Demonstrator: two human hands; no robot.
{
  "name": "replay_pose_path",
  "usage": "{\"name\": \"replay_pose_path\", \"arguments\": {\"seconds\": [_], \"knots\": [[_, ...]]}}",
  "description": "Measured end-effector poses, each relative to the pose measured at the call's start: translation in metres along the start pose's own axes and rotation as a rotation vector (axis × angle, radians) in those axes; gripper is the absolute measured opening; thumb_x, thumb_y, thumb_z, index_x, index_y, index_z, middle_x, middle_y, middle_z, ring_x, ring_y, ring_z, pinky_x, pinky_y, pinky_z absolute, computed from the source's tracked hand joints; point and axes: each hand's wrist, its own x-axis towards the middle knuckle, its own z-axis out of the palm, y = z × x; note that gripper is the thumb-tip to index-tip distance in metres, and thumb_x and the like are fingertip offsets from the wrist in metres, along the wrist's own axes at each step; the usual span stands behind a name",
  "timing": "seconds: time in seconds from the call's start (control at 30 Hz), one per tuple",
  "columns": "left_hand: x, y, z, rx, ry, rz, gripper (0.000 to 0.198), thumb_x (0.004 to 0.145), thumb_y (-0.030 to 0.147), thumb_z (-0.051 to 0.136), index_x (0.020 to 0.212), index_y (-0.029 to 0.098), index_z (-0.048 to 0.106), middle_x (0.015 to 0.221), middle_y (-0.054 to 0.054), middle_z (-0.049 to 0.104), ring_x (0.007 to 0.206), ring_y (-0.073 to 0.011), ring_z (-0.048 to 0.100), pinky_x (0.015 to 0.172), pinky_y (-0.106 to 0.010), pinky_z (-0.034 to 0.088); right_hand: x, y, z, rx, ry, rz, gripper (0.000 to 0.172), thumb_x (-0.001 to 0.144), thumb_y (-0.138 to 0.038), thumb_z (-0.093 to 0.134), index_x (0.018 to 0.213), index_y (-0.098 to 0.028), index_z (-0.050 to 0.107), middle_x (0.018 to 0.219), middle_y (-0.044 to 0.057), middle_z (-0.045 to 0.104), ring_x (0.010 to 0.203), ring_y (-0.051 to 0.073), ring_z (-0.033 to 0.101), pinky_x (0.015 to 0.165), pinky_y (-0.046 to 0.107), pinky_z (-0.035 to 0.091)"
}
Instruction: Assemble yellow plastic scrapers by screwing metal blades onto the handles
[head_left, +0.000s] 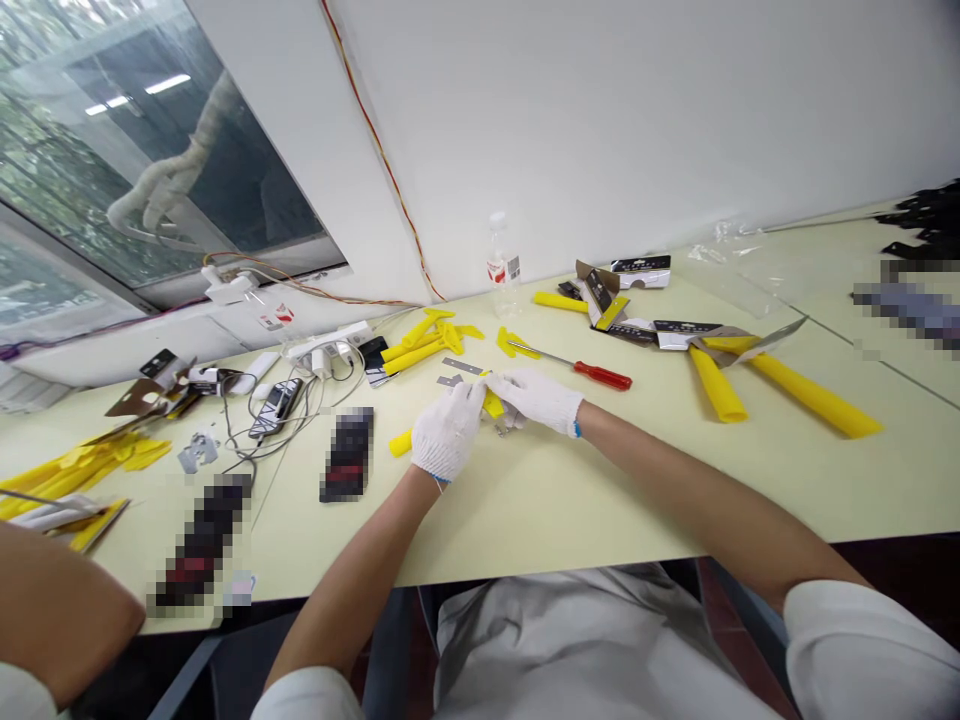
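Together, 2 white-gloved hands work over a pale bench [570,510], where a yellow piece [492,404] sits near the middle, between them. The left hand [452,425] has its grip closed on the piece from 1 side; the right hand [544,398] pinches it from the other, its grip closed too. A yellow end [400,443] shows just left of the left hand; whether it belongs to the held piece cannot be told.

Just behind the hands lie 2 grey strips [462,367], then a yellow heap [420,345] too tangled to count. A single red-handled screwdriver [602,376] rests with its tip on 1 small yellow part [517,343]. To the right are 3 yellow handles [814,395] among opened cards [641,270], with 1 clear bag [735,265] beyond.

The bench also carries 2 bottles [502,270], 1 power strip [330,345] and 2 dark items [347,455], blurred. It stands against a white wall [600,120] bearing a red-and-yellow wire [382,150], beside a window [262,190]. A co-worker's arm [60,600] enters at left.
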Motion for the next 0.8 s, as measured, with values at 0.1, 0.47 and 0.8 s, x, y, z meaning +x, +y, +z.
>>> {"name": "replay_pose_path", "arguments": {"seconds": [0.1,0.47,0.8], "knots": [[-0.001,-0.008,-0.013,-0.017,0.086,-0.076,0.054,0.109,0.036,0.056,0.162,0.030,0.058,0.133,-0.015,0.071,0.122,-0.0307,0.071,0.095,-0.039,0.059,-0.002,0.000,-0.006,-0.303,0.095,-0.127,0.041,0.113,-0.047,0.054,0.082,-0.022,0.064,0.074,0.005,0.073,0.069,0.020,0.067,0.069,0.031,0.051],[-0.001,-0.044,-0.055,-0.805,0.131,-0.596,0.031,0.093,0.048,0.071,0.088,0.019,0.062,0.062,0.002,0.059,0.052,-0.0132,0.055,0.053,-0.025,0.043,-0.017,0.017,-0.013,-0.749,-0.022,-0.169,0.016,0.099,-0.017,0.064,0.099,-0.021,0.080,0.104,0.007,0.080,0.091,0.024,0.070,0.083,0.034,0.050],[0.000,-0.048,-0.050,-0.950,0.113,-0.608,0.027,0.089,0.043,0.073,0.089,0.018,0.063,0.061,0.003,0.058,0.050,-0.0103,0.052,0.050,-0.022,0.042,0.011,-0.033,0.049,-1.043,-0.057,-0.152,0.023,0.101,-0.026,0.071,0.106,-0.010,0.086,0.115,0.027,0.077,0.106,0.041,0.075,0.087,0.045,0.055]]}}
